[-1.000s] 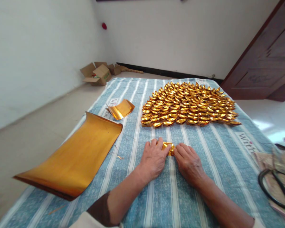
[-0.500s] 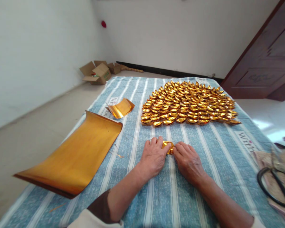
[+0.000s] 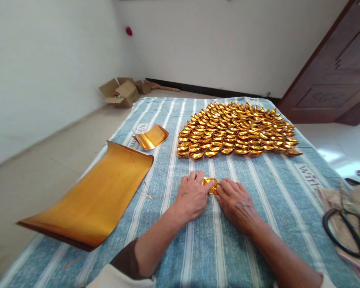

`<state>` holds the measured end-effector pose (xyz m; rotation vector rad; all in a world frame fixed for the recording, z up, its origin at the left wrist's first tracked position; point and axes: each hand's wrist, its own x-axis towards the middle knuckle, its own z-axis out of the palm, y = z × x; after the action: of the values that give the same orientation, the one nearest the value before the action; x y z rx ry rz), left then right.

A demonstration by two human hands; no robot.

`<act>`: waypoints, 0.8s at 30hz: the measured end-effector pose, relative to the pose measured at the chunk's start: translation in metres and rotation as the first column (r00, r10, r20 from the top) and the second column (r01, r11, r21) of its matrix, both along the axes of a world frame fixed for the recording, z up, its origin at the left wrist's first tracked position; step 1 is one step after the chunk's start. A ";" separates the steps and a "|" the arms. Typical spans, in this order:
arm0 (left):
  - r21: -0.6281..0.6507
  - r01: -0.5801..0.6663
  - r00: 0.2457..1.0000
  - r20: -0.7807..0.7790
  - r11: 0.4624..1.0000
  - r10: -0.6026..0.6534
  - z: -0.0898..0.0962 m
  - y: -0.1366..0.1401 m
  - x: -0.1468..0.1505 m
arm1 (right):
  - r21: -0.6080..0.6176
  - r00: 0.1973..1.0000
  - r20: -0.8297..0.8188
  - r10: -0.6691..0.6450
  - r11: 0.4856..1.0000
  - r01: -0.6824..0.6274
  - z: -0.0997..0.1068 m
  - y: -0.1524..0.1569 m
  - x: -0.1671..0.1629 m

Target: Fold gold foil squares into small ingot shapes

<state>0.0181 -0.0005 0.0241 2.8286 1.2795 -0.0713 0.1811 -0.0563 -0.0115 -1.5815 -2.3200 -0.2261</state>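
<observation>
"Where is the small gold paper (image 3: 210, 187)?"

"On the striped cloth (image 3: 174, 244), between the person's two hands, nearer than the rows of folded gold pieces (image 3: 237, 132). The left hand (image 3: 193, 197) has its thumb pressed on top of it, the other fingers close together at its left end. The right hand (image 3: 236, 204) has its fingers bunched too, and the tips seem to be pinching the right end."

"How is such a fold best handled?"

"Judging by the pose, the left thumb should act as the anchor, firm enough to stop sliding but light enough not to dent the shiny face. The right fingertips would do well to line up the edge first, then press the crease in short strokes. Cloth probably gives a little, so a sharp line likely needs more pressure than on bare wood. Foil tends to keep every wrinkle, so a crooked start may be hard to undo."

"And what can't be made out?"

"The underside of the paper, and both its ends, which the fingers cover. The right thumb is mostly hidden, so its exact grip can't be told. Over at the right, the scissors (image 3: 345, 233) have blurred blades, and one handle runs out of view. On the left, how many sheets lie in the large gold stack (image 3: 91, 196) can't be counted."
</observation>
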 end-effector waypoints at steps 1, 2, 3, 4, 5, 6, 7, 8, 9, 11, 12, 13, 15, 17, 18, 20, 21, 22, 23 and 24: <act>0.001 0.005 1.000 0.007 1.000 -0.005 0.000 0.001 -0.001 | -0.005 1.000 -0.001 0.003 1.000 -0.003 0.000 0.000 0.000; 0.002 0.011 1.000 0.014 1.000 -0.011 -0.001 0.002 -0.002 | -0.010 1.000 0.000 0.005 1.000 -0.005 0.001 -0.001 0.001; 0.003 0.019 1.000 0.020 1.000 -0.019 -0.001 0.003 -0.003 | -0.014 1.000 0.004 0.007 1.000 -0.007 0.001 -0.001 0.001; 0.004 0.026 0.999 0.024 1.000 -0.026 -0.002 0.005 -0.005 | -0.018 1.000 0.009 0.008 1.000 -0.008 0.001 -0.001 0.001; 0.005 0.033 0.999 0.025 0.999 -0.033 -0.002 0.006 -0.006 | -0.022 1.000 0.016 0.010 1.000 -0.010 0.001 -0.001 0.001; 0.005 0.038 0.999 0.026 0.999 -0.039 -0.002 0.007 -0.007 | -0.025 1.000 0.022 0.010 1.000 -0.010 0.001 -0.001 0.002; 0.005 0.041 0.999 0.028 0.999 -0.041 -0.002 0.008 -0.008 | -0.026 1.000 0.027 0.011 1.000 -0.010 0.001 -0.001 0.002; 0.003 0.040 0.999 0.030 0.999 -0.040 -0.001 0.008 -0.009 | -0.029 1.000 0.029 0.011 1.000 -0.010 0.002 -0.001 0.002; 0.000 0.036 0.999 0.034 0.999 -0.036 -0.001 0.008 -0.009 | -0.032 1.000 0.027 0.010 0.999 -0.010 0.002 -0.001 0.002; -0.011 0.027 0.999 0.042 1.000 -0.026 0.001 0.008 -0.007 | -0.038 1.000 0.018 0.008 0.999 -0.007 0.002 -0.001 0.002; -0.018 0.022 0.999 0.045 1.000 -0.021 0.001 0.007 -0.006 | -0.039 1.000 0.014 0.008 0.999 -0.007 0.003 -0.001 0.002; -0.027 0.019 0.999 0.051 0.999 -0.018 0.001 0.006 -0.005 | -0.040 1.000 0.011 0.007 0.999 -0.007 0.003 -0.001 0.001; -0.045 0.015 0.997 0.082 0.999 -0.011 0.002 0.003 -0.005 | -0.039 1.000 0.007 0.003 0.999 -0.003 0.004 0.000 0.001; -0.075 0.017 0.990 0.143 0.997 -0.006 0.001 0.000 -0.006 | -0.041 1.000 0.000 -0.005 0.999 0.005 0.004 0.000 0.001; -0.101 0.017 0.984 0.179 0.995 0.001 0.001 0.000 -0.009 | -0.042 1.000 -0.005 -0.008 0.999 0.007 0.003 0.000 0.000; -0.179 0.009 0.969 0.246 0.984 0.036 0.000 0.001 -0.015 | -0.035 1.000 -0.014 -0.006 0.999 0.006 0.002 0.000 0.000; -0.229 -0.002 0.959 0.277 0.974 0.067 -0.001 0.002 -0.019 | -0.031 1.000 -0.016 -0.004 1.000 0.003 0.002 0.000 0.000; -0.277 -0.014 0.946 0.307 0.961 0.102 -0.001 0.004 -0.023 | -0.026 1.000 -0.019 -0.003 1.000 0.003 0.001 0.000 0.001; -0.320 -0.023 0.931 0.339 0.947 0.137 -0.002 0.007 -0.027 | -0.021 1.000 -0.021 -0.002 1.000 0.002 0.001 0.000 0.001; -0.353 -0.027 0.917 0.365 0.935 0.164 -0.003 0.009 -0.030 | -0.017 1.000 -0.024 -0.003 1.000 0.002 0.001 0.000 0.001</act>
<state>-0.0117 0.0082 0.0215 2.3281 1.1779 0.2388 0.1816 -0.0568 -0.0110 -1.5865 -2.3076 -0.1874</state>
